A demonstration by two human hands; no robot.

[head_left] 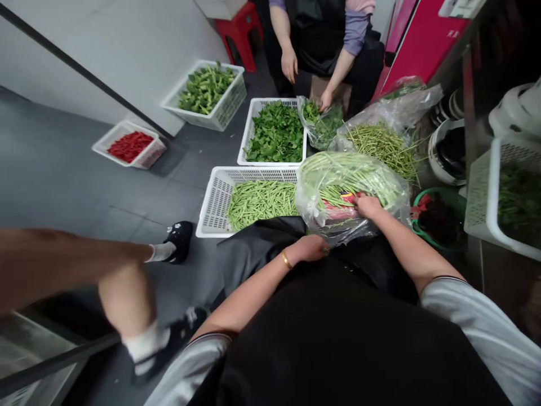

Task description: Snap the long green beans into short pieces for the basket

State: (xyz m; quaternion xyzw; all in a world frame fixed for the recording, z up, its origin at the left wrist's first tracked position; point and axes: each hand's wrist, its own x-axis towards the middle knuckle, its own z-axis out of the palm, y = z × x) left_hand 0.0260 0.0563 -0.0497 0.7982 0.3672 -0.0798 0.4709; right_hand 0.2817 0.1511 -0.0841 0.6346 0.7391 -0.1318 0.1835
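A clear plastic bag (395, 194) of long green beans (346, 166) lies in front of my knees, its mouth towards me. Inside it, beside a red and yellow printed piece (347, 197), my right hand (368, 206) has its fingers curled among the beans; what they grip is hidden. My left hand (310, 248), with a gold bracelet at the wrist, is closed just below the bag's near edge. Something small and dark shows at its fingertips, too small to name. Left of the bag, a white basket (215, 197) holds short-cut beans (264, 203).
Another person's hands (326, 100) work over a bag of leafy greens beside a white basket (250, 132) of leaves. Baskets of red chillies (130, 146) and green vegetables (207, 87) stand left. Someone's blurred legs (127, 299) pass at left. A green basin (439, 242) stands right.
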